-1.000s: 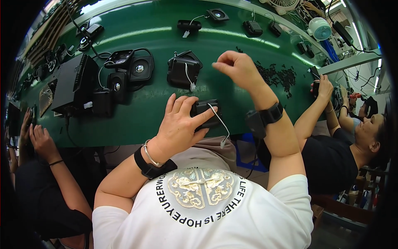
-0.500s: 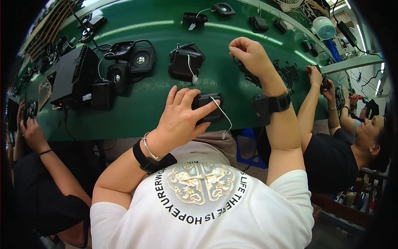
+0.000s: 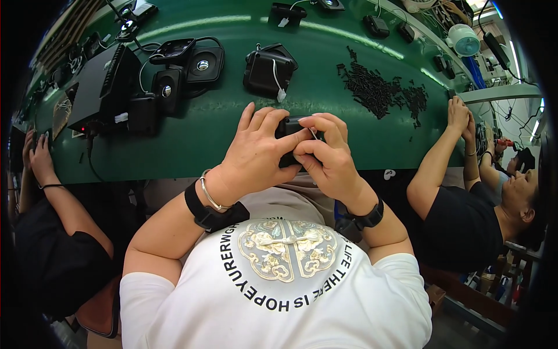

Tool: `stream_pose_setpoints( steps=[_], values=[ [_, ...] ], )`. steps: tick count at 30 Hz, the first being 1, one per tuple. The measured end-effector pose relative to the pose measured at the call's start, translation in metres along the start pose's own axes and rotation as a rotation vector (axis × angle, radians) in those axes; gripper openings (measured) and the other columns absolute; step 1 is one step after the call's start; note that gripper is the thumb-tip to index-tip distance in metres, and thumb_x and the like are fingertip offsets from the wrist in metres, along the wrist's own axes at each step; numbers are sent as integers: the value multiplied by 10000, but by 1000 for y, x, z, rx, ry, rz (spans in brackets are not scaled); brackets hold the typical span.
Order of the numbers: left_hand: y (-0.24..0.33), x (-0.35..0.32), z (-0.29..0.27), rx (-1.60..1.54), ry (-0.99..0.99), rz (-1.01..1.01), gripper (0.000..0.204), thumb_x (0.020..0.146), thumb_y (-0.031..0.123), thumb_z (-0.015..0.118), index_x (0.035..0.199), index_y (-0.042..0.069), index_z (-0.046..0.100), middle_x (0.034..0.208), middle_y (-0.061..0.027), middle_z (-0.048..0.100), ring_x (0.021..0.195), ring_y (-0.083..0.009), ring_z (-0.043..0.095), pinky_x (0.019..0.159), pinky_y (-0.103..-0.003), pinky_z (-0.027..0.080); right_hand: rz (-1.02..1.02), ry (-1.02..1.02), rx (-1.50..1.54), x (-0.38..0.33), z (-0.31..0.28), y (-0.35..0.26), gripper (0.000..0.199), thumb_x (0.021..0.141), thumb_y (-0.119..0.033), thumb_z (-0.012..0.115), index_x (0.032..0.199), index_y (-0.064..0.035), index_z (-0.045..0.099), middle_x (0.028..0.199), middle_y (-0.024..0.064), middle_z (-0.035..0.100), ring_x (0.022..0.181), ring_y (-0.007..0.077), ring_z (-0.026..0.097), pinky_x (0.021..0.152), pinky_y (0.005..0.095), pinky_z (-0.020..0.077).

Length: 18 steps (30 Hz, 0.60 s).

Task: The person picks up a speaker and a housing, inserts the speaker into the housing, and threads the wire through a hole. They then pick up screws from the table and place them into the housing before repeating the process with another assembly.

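Observation:
Near the table's front edge, a small black speaker box (image 3: 286, 158) is mostly covered by my two hands. My left hand (image 3: 253, 151) grips it from the left, with its index finger stretched across the top. Over its right side, my right hand (image 3: 331, 154) has thumb and index finger pinched together. A bit of white cable (image 3: 314, 133) shows at these fingers; whatever else they hold is hidden. Farther back stands another black speaker box (image 3: 268, 72) with a white cable and plug. To the right lies a pile of small black rod-like pieces (image 3: 375, 90).
At the left are a black powered box (image 3: 104, 87) with a red light and several black speakers (image 3: 203, 65). More speaker boxes (image 3: 376, 26) lie along the far side of the green table (image 3: 221, 131). Co-workers sit on both sides, one person's hands (image 3: 458, 116) at the right.
My right hand has come from above the black pieces to the speaker box, uncovering the pile. My left hand still grips the box. The view has shifted slightly.

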<state>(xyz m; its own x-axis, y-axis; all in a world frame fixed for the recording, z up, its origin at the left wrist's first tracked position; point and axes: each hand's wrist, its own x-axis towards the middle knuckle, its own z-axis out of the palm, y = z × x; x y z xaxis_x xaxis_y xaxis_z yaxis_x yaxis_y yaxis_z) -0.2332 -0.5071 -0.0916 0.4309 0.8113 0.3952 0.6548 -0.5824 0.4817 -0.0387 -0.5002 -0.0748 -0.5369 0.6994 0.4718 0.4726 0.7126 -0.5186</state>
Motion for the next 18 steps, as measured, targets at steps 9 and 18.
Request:
stream_pose_setpoints(
  steps=[9,18],
  values=[
    [-6,10,-5,-16,15,35,453,626,246,806,1071,224,723,1142,-143,575,1151,-339,509,1074,-559,305,-81,-6,-213,12,-4,-9,110,717,-84,749,800,-95,678,1181,74,610,1203,326,478,1022,457,347],
    [15,26,-21,-16,23,44,456,606,219,834,1051,201,738,1100,-128,594,1077,-320,539,1017,-508,366,-119,41,-170,16,-27,-8,147,671,-114,756,801,-160,704,1182,63,613,1197,322,482,1011,467,360]
  ],
)
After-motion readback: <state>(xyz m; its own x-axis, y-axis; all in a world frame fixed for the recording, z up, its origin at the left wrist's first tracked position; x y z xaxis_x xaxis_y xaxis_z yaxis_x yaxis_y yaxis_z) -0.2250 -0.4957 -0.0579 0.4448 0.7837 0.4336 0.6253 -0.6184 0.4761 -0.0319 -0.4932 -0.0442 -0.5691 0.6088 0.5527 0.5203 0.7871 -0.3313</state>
